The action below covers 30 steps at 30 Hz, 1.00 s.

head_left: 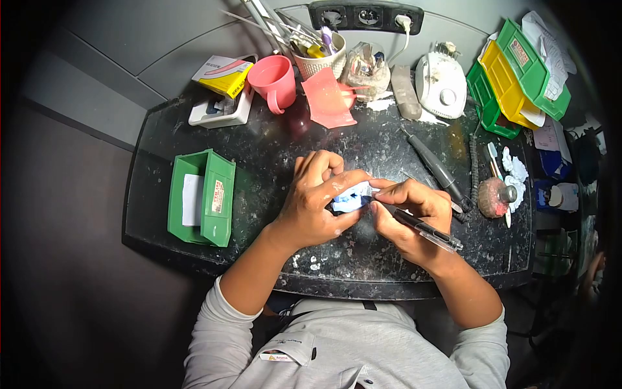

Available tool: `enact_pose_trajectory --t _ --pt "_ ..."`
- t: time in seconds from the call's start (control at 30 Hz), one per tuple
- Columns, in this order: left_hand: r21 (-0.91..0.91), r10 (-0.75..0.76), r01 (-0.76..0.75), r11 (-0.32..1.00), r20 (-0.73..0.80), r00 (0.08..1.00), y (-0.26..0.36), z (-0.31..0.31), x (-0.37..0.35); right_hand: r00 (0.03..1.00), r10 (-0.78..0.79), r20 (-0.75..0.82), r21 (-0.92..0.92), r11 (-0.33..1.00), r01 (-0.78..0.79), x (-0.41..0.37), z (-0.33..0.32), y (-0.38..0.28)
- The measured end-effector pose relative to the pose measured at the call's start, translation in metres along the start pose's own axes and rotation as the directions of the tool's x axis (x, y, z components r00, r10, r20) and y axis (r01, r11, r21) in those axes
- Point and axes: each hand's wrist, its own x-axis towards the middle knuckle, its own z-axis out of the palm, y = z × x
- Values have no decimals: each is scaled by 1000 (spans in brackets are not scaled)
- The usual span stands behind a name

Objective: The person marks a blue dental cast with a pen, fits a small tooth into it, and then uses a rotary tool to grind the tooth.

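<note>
Over the middle of the bench, my left hand is closed around a small light-blue and white dental cast, gripping it between thumb and fingers. My right hand pinches a black pen with a clear clip. The pen slants down to the right, its writing end right at the cast's right side. Fingers of both hands meet around the cast and hide part of it.
A green bin holding paper stands on the left. Behind are a pink mug, a pink wax sheet and a white control unit. A grey handpiece and a round glass bottle lie to the right.
</note>
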Motion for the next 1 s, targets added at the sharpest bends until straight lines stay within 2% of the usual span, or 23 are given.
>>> enact_pose_trajectory --t 0.27,0.37,0.43,0.5,0.53,0.73,1.0 --pt "-10 -2 2 1000 -8 1000 -1 2 -1 1000 -31 7 -16 999 31 1 0 -1" --pt "-20 -12 12 1000 6 1000 0 -1 0 999 6 -44 62 998 -4 2 -1 -6" --pt "-13 -20 20 1000 30 999 1 -2 1 999 -35 -21 -7 999 35 1 -2 -6" --pt "-84 -73 76 994 36 997 4 0 1 996 -86 -7 -32 996 85 3 0 -9" --pt "-126 -111 121 985 88 990 3 0 0 993 -115 7 -60 992 115 4 0 -10" --pt "-67 -36 45 997 125 991 -1 0 -2 981 -193 20 -117 974 194 3 4 -9" --pt "-49 -41 49 998 143 989 -3 1 -4 949 -310 54 -164 935 315 3 9 -6"
